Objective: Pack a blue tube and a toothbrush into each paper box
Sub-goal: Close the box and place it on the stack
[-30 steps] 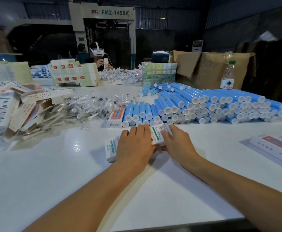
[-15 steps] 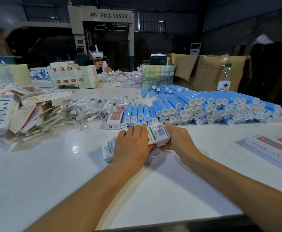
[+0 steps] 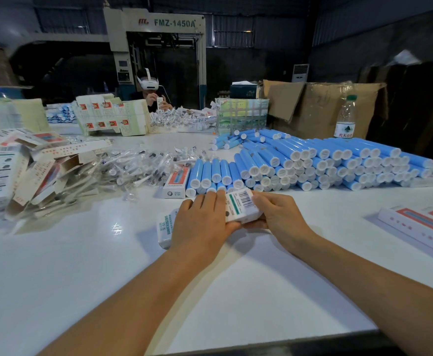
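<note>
A white paper box [image 3: 243,205] with a barcode and green stripe lies across the table's middle, its right end raised a little. My left hand [image 3: 200,222] lies over the box's middle, fingers wrapped over its far edge. My right hand [image 3: 278,214] grips the box's right end, thumb underneath. Behind the hands, a large stack of blue tubes [image 3: 313,163] with white caps spreads to the right. Wrapped toothbrushes [image 3: 138,168] lie in a heap left of the tubes. Another closed box [image 3: 175,182] rests beside the tubes.
Flat and half-folded cartons [image 3: 25,173] pile up at the left. Long white and red boxes [image 3: 426,224] lie at the right edge. A water bottle [image 3: 345,119] and brown cardboard [image 3: 318,106] stand behind the tubes. A person sits across the white table [image 3: 81,265].
The box's right end has lifted and turned, so its barcode side now faces up more. Both hands stayed on the box and shifted slightly with it.
</note>
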The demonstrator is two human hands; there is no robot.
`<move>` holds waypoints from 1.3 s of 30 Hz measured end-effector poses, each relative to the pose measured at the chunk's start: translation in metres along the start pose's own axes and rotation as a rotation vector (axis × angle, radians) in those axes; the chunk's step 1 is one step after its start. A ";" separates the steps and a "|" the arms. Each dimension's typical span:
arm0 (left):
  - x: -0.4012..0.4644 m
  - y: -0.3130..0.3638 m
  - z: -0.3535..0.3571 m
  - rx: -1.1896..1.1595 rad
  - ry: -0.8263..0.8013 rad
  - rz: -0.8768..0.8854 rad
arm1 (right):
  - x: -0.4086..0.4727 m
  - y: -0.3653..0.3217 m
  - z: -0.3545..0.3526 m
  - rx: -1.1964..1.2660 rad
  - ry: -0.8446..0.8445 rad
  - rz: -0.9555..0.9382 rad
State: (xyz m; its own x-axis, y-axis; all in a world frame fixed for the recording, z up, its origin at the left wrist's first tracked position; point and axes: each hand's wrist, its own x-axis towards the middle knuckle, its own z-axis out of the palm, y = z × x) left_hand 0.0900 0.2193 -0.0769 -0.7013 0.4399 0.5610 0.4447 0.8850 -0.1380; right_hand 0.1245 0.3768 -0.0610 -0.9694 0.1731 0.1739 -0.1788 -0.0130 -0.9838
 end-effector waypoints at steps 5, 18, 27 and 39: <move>-0.001 0.000 -0.002 -0.027 0.022 -0.005 | 0.002 0.001 -0.001 -0.023 0.010 -0.037; -0.002 0.000 -0.004 -0.040 0.027 0.017 | -0.001 0.000 -0.001 -0.053 0.022 -0.048; -0.004 0.002 -0.009 0.038 -0.045 0.095 | 0.003 0.002 -0.005 -0.016 -0.061 0.106; -0.002 0.000 -0.003 0.007 -0.020 0.018 | 0.003 -0.003 -0.006 -0.107 0.098 0.113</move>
State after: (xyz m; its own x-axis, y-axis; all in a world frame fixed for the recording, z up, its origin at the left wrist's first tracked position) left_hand 0.0930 0.2183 -0.0752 -0.7040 0.4587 0.5421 0.4536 0.8778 -0.1538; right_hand 0.1228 0.3835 -0.0579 -0.9603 0.2720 0.0622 -0.0458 0.0663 -0.9968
